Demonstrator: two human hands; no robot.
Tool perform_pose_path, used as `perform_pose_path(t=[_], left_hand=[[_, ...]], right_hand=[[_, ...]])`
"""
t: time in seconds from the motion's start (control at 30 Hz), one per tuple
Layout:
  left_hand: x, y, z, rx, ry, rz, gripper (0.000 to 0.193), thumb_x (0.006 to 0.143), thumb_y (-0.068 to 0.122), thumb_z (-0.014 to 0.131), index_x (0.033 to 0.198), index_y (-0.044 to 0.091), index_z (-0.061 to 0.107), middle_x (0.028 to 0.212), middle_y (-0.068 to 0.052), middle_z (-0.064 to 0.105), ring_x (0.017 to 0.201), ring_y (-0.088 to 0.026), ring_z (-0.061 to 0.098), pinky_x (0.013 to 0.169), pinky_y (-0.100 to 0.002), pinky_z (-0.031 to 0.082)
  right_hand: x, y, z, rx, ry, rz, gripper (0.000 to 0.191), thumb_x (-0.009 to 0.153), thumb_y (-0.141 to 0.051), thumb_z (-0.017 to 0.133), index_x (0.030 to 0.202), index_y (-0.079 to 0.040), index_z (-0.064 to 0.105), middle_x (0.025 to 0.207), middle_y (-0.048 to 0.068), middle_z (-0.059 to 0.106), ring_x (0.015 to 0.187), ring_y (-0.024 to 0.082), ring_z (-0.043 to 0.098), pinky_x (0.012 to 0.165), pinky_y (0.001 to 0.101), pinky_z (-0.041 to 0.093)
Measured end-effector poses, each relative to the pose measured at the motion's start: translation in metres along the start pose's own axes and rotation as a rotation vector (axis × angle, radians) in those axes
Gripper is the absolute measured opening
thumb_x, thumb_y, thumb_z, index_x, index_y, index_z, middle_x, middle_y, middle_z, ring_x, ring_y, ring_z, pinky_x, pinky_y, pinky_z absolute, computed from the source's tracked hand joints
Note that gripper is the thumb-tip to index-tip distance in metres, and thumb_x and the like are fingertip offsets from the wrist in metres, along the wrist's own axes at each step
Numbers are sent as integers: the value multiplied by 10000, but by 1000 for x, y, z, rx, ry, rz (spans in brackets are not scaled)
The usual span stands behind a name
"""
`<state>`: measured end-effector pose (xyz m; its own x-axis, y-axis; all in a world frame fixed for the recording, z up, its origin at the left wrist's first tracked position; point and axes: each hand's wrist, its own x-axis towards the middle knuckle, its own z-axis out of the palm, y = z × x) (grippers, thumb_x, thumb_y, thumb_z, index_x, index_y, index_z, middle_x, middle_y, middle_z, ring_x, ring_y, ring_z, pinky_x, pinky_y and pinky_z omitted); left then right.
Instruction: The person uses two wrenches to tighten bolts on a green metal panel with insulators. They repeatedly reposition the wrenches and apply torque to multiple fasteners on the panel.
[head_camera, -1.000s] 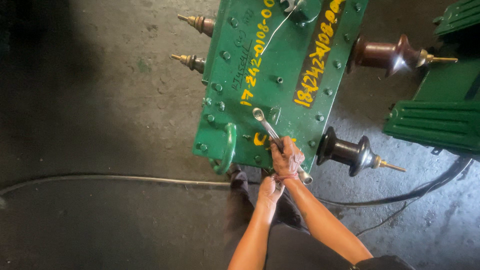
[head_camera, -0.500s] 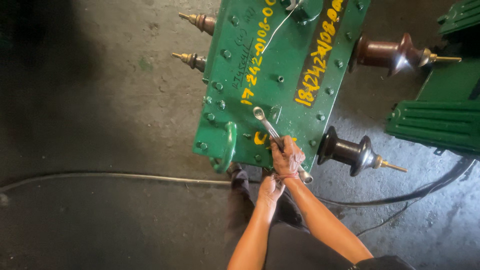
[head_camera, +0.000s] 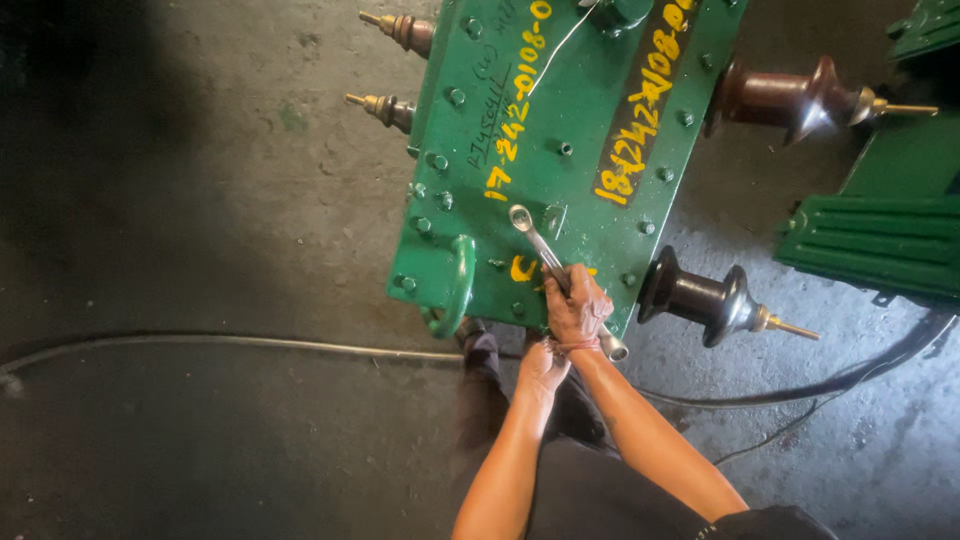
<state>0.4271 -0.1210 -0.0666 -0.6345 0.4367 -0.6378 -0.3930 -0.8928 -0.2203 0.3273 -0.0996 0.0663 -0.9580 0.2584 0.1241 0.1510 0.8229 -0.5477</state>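
- On the lower edge of the green transformer lid (head_camera: 560, 120), right hand (head_camera: 577, 305) clamped around the shank of a silver wrench (head_camera: 540, 245), fingers wrapped tight, knuckles up.
- Under that fist, middle of the wrench hidden; only the ring end showing up and to the left on the lid, and the other end poking out below the wrist past the lid's rim.
- Hard to tell whether the ring end sits on a bolt or just lies on the paint.
- Just below and to the left of the right hand, left hand (head_camera: 541, 366) at the lid's bottom edge, fingers tucked under the rim and out of sight; closed or spread, cannot tell, nor whether gripping anything.
- Top of the lid cut off by the frame, yellow painted markings running out of view.
- To the right of the wrench, dark brown insulator bushing (head_camera: 705, 298) jutting from the tank side, near the right hand but apart from it; a second bushing (head_camera: 795, 95) higher up.
- At the lid's bottom left corner, green lifting handle (head_camera: 455, 290), beside the left hand, not touched.
- On the far right, another green finned unit (head_camera: 870, 245), partly cut off.
- Across the concrete floor (head_camera: 200, 200), thin cable (head_camera: 250, 342) running left, passing behind the forearms.
- Below the arms, dark clothing hiding legs and floor.
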Motion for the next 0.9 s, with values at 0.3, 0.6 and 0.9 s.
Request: perform_pose_path(t=[0.3, 0.6, 0.9], left_hand=[[1, 12, 23, -78, 104, 27, 171, 972, 49, 538, 1084, 5, 659, 1013, -134, 700, 923, -247, 693, 851, -371, 592], [-3, 16, 43, -37, 50, 100, 139, 962, 45, 576, 1009, 34, 707, 938, -108, 728, 842, -220, 702, 778, -349, 596], [1, 24, 48, 13, -44, 108, 226, 1073, 164, 491, 1054, 28, 671, 955, -101, 704, 869, -225, 697, 786, -346, 595]], right_hand=[[5, 10, 14, -117, -99, 27, 271, 955, -389, 709, 885, -134, 650, 821, 115, 688, 699, 305, 659, 610, 444, 468], [13, 13, 22, -162, -27, -18, 381, 971, -485, 702, 852, -134, 615, 766, 100, 664, 652, 314, 638, 599, 458, 463], [20, 11, 29, -104, -59, -76, 477, 1033, -527, 708, 836, -102, 615, 759, 113, 653, 656, 304, 632, 602, 445, 461]])
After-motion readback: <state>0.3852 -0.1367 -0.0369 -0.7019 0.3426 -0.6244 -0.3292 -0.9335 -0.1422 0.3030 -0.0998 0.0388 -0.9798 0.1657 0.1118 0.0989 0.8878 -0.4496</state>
